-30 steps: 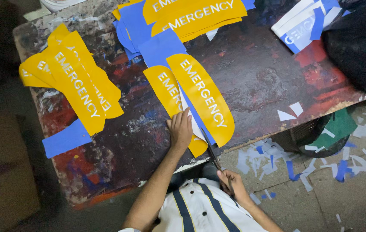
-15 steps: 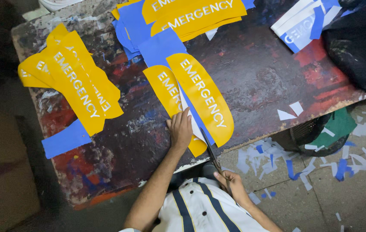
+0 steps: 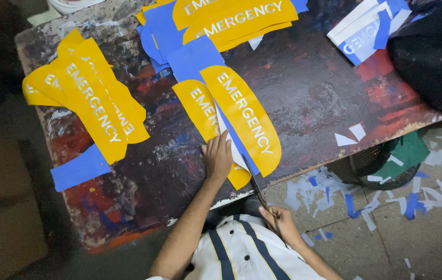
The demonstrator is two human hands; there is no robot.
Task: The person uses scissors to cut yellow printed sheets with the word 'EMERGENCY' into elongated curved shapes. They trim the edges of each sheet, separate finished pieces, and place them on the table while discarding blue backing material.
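My left hand (image 3: 218,155) lies flat on a yellow lettered sticker sheet (image 3: 200,114) near the table's front edge, pressing it down. Beside it sits a second yellow curved sticker (image 3: 247,119) with blue and white backing under it. My right hand (image 3: 282,224) grips the handles of dark scissors (image 3: 256,184), whose blades point up into the lower end of the stickers, between the two yellow pieces. A paint-stained dark wooden table (image 3: 304,93) carries everything.
A pile of yellow stickers (image 3: 88,106) with a blue strip (image 3: 80,168) lies at the left, more yellow and blue sheets (image 3: 221,26) at the back. A black bag (image 3: 433,57) sits at the right. Paper scraps (image 3: 335,194) litter the floor.
The scissors have edged slightly further up into the stickers. My left hand stays pressed on the sheet.
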